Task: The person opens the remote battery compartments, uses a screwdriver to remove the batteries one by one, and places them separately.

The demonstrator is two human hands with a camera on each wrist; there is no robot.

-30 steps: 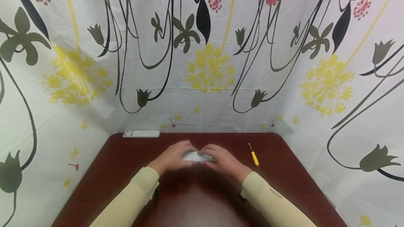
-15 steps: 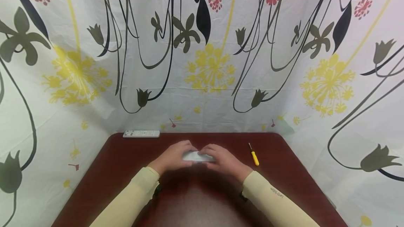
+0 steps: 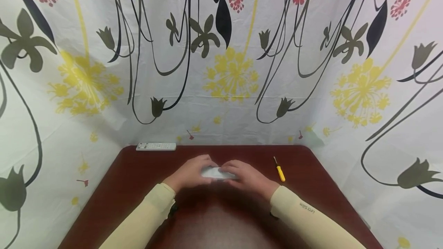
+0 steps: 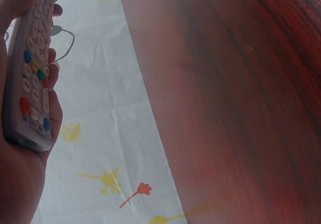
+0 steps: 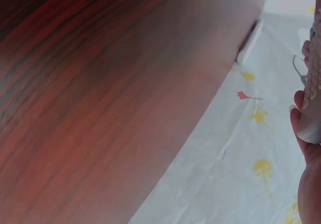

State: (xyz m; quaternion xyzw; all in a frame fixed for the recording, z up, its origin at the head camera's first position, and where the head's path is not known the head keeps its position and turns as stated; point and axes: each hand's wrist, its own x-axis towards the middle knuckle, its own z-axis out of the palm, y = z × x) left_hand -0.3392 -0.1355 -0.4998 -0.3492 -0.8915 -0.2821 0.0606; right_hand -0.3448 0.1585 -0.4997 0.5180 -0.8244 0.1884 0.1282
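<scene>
R hand (image 3: 248, 176) shifted slightly rt.

A small curtained enclosure, type of building indeterminable: white cloth (image 3: 207, 87), creased and printed with red, yellow and grey-green flowers (image 3: 232, 75), hangs behind and along both sides of a round-cornered, reddish-brown, wood-grained surface (image 3: 212, 224).

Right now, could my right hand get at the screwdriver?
Probably yes, but likely not to grip it without letting go first: the right hand holds a remote. The screwdriver lies close by, with nothing visible in between.
</scene>
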